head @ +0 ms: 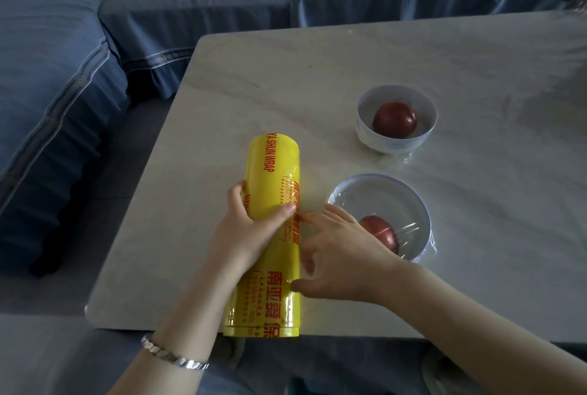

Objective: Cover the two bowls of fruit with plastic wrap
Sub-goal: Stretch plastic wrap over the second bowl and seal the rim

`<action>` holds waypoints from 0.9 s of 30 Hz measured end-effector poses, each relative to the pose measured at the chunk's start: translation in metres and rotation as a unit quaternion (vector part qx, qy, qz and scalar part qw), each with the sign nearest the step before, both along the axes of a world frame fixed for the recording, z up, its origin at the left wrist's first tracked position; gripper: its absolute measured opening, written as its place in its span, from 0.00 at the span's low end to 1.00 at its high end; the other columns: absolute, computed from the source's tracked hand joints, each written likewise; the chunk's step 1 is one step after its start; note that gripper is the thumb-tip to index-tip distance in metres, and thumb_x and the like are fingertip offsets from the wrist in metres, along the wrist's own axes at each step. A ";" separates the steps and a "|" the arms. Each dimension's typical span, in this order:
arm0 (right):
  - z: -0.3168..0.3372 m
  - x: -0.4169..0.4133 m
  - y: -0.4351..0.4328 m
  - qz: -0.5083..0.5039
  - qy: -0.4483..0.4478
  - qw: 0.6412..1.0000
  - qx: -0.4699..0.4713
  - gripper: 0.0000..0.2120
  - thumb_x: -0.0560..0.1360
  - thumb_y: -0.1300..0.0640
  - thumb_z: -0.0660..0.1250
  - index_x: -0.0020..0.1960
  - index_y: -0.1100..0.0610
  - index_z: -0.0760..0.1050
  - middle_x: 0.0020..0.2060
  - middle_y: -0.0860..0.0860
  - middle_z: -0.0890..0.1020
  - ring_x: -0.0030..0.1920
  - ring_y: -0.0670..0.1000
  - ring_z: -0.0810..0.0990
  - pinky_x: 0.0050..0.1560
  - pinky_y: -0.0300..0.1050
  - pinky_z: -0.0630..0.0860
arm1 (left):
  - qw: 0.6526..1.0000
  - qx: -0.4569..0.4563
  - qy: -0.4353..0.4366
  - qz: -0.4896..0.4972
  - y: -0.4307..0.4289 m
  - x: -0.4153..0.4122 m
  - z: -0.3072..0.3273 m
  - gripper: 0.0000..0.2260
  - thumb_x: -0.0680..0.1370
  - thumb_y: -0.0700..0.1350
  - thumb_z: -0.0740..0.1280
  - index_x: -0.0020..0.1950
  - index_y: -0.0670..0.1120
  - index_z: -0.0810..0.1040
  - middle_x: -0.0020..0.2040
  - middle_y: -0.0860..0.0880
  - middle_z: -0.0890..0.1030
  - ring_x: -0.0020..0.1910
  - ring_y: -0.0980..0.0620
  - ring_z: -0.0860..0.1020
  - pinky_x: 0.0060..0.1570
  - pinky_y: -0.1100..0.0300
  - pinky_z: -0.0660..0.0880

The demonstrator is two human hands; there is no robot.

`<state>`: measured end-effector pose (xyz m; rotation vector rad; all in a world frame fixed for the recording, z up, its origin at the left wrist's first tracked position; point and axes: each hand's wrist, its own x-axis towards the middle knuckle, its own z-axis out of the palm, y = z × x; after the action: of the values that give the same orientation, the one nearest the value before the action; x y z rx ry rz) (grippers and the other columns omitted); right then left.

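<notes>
A big yellow roll of plastic wrap [273,185] with red lettering lies lengthwise on the pale marble table [317,77], its near end at the table's front edge. My left hand [244,229] grips the roll around its middle. My right hand [340,255] rests against the roll's right side, fingers spread, thumb and fingertips touching the film. Just right of it stands the near white bowl [409,201] with a red fruit [384,232], clear wrap stretched over it. The far white bowl [365,127] holds another red fruit [394,120]; wrap shows bunched around its base.
A sofa under blue covers [95,61] runs along the left and back of the table. A grey floor strip lies between the sofa and the table's left edge. Bare tabletop extends right of the bowls.
</notes>
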<state>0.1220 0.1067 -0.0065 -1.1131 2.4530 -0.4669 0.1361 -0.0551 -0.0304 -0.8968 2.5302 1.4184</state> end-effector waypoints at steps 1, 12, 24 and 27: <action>-0.001 0.000 0.000 -0.005 0.007 1.000 -0.010 0.12 0.69 0.41 0.67 0.38 0.50 0.76 0.65 0.50 0.71 0.71 0.46 0.60 0.71 0.42 0.36 | 1.000 0.005 -0.003 -0.001 0.001 0.000 0.000 0.39 0.67 0.61 0.72 0.72 0.55 0.55 0.56 0.55 0.71 0.51 0.50 0.73 0.53 0.56 0.70; -0.026 -0.003 -0.014 -0.130 0.085 0.964 -0.214 0.10 0.63 0.57 0.58 0.27 0.53 0.57 0.23 0.48 0.64 0.28 0.51 0.63 0.36 0.40 0.70 | 1.000 0.024 0.016 0.002 0.002 0.002 0.000 0.40 0.68 0.59 0.72 0.73 0.55 0.54 0.56 0.54 0.71 0.51 0.50 0.73 0.52 0.55 0.70; 0.001 -0.012 0.000 -0.171 -0.142 0.965 -0.142 0.16 0.74 0.64 0.55 0.45 0.56 0.82 0.36 0.41 0.79 0.38 0.38 0.75 0.41 0.27 0.68 | 0.998 0.052 0.021 0.017 -0.001 0.006 0.004 0.40 0.66 0.58 0.74 0.72 0.55 0.59 0.58 0.52 0.74 0.52 0.49 0.75 0.55 0.53 0.73; 0.006 -0.008 -0.001 -0.076 -0.121 0.987 -0.076 0.16 0.77 0.53 0.57 0.47 0.58 0.82 0.53 0.51 0.79 0.57 0.47 0.72 0.66 0.41 0.62 | 0.997 0.051 0.042 0.037 -0.001 0.001 0.008 0.33 0.69 0.53 0.74 0.70 0.52 0.63 0.56 0.53 0.75 0.49 0.53 0.74 0.50 0.59 0.69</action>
<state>0.1142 0.1060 -0.0008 -0.8698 2.3266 -0.8004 0.1373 -0.0560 -0.0221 -0.9420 2.4805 1.6237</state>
